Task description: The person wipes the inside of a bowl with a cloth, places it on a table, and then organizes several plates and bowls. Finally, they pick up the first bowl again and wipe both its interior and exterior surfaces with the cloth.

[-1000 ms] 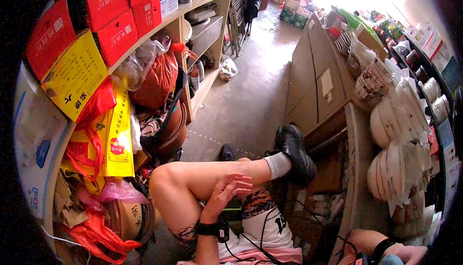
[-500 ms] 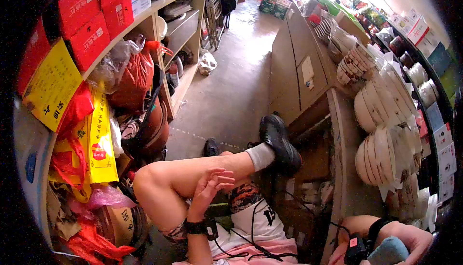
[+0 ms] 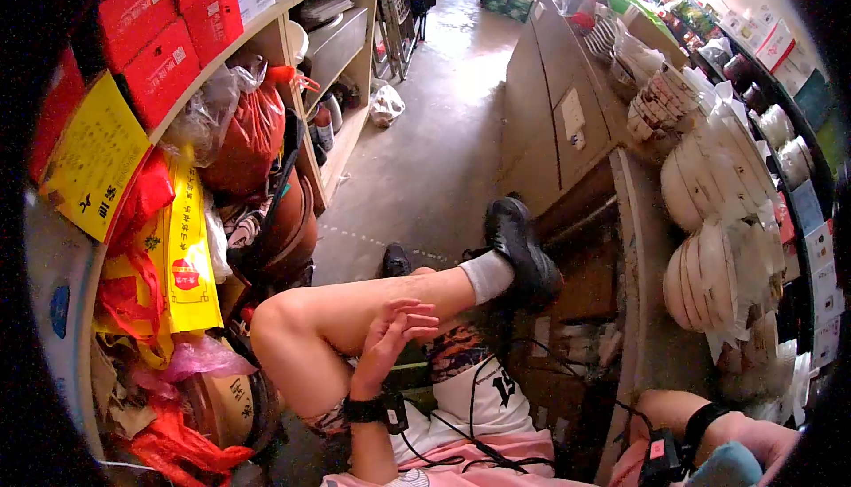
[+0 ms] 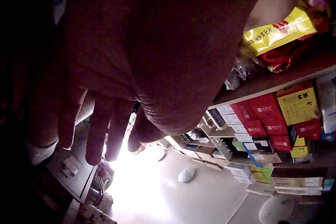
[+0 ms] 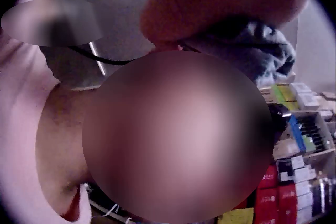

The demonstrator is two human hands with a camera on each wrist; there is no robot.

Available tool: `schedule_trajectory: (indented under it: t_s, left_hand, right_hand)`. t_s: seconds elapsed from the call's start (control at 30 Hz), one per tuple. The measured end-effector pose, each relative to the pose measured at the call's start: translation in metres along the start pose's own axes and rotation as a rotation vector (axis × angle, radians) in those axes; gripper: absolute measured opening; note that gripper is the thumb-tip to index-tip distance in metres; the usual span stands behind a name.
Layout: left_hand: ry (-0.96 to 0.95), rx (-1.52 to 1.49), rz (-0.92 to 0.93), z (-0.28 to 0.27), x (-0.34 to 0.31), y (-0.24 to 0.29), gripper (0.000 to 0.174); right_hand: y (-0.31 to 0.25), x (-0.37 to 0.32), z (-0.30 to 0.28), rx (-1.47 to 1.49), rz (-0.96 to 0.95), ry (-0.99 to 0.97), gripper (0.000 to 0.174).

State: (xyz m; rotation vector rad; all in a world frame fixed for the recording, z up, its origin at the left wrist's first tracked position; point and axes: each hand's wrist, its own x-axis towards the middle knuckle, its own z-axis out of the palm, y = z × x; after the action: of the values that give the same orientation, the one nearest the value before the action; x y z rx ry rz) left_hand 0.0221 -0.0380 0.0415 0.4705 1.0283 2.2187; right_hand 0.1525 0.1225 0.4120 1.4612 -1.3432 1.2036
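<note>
Fingers of my left hand [image 3: 383, 345] are loosely spread, holding nothing, in front of my bare shin [image 3: 448, 291]. My right hand [image 3: 764, 441] seems curled around a blue cloth [image 3: 727, 469] at the bottom right, though I can't make out each finger; its own wrist view shows the cloth bunched against the hand. More of that cloth shows from my head than a second ago, so I judge it's kept in hand, not put down. Just beside runs the desk [image 3: 651, 381], bearing stacked bowls [image 3: 696, 283].
</note>
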Motion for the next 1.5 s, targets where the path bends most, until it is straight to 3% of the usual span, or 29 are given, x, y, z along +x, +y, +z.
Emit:
schedule_trajectory:
  t_s: [0.2, 0.33, 0.53, 0.6, 0.7, 0.8, 0.9, 1.03, 1.13, 1.17, 1.2, 1.23, 1.3, 1.37, 1.4, 1.47, 1.5]
  left_hand:
    - [0.024, 0.035, -0.004, 0.004, 0.001, 0.003, 0.032]
    - [0.013, 0.037, -0.004, 0.001, 0.000, 0.000, 0.032]
    - [0.017, 0.028, 0.003, 0.005, 0.001, 0.003, 0.032]
    - [0.036, 0.031, -0.006, 0.003, 0.002, 0.002, 0.031]
    - [0.011, 0.020, 0.027, -0.002, 0.003, -0.003, 0.029]
    - [0.043, 0.024, 0.026, -0.002, 0.001, -0.004, 0.030]
    - [0.063, 0.048, -0.016, 0.001, 0.002, 0.000, 0.029]
    - [0.136, 0.134, -0.019, 0.015, 0.000, 0.007, 0.026]
    - [0.150, 0.104, 0.048, 0.028, -0.004, 0.012, 0.025]
    - [0.118, 0.116, 0.064, 0.026, -0.005, 0.007, 0.025]
    - [0.159, 0.162, 0.053, 0.021, -0.007, -0.001, 0.026]
    - [0.200, 0.210, 0.046, 0.019, -0.005, -0.004, 0.026]
    - [0.227, 0.292, 0.052, 0.041, -0.007, -0.004, 0.026]
    - [0.347, 0.421, 0.035, 0.065, -0.012, -0.010, 0.025]
    - [0.326, 0.433, 0.050, 0.062, -0.012, -0.019, 0.025]
    - [0.205, 0.311, -0.084, 0.059, -0.007, -0.037, 0.023]
    - [-0.065, 0.338, -0.087, 0.102, -0.027, -0.002, 0.031]
  right_hand:
    - [-0.009, 0.003, -0.004, 0.169, 0.077, -0.007, 0.034]
    - [0.005, -0.001, 0.004, 0.150, 0.032, 0.040, 0.037]
    - [-0.013, -0.003, 0.001, 0.150, 0.111, 0.077, 0.040]
    - [0.006, 0.003, -0.001, 0.120, -0.001, -0.046, 0.037]
    - [0.006, 0.006, 0.000, 0.061, -0.052, -0.058, 0.036]
    - [-0.048, -0.002, -0.001, -0.027, 0.101, 0.012, 0.030]
    - [-0.031, 0.006, -0.021, 0.103, -0.015, -0.042, 0.024]
    - [-0.047, 0.033, -0.037, -0.017, 0.007, -0.119, 0.020]
    - [-0.070, 0.032, -0.049, -0.046, -0.067, 0.007, 0.016]
    - [-0.084, 0.034, -0.055, -0.083, 0.000, 0.023, 0.012]
    - [-0.100, 0.034, -0.064, -0.046, 0.063, -0.007, 0.022]
    - [-0.106, 0.034, -0.067, -0.072, 0.035, -0.016, 0.022]
    - [-0.116, 0.033, -0.071, -0.013, -0.171, 0.214, 0.028]
    - [-0.126, 0.029, -0.079, -0.043, -0.174, 0.283, 0.022]
    - [-0.130, 0.028, -0.082, -0.057, -0.149, 0.334, 0.016]
    - [-0.135, 0.027, -0.093, -0.081, -0.090, 0.388, 0.022]
    - [-0.131, 0.028, -0.097, -0.007, -0.065, 0.432, 0.021]
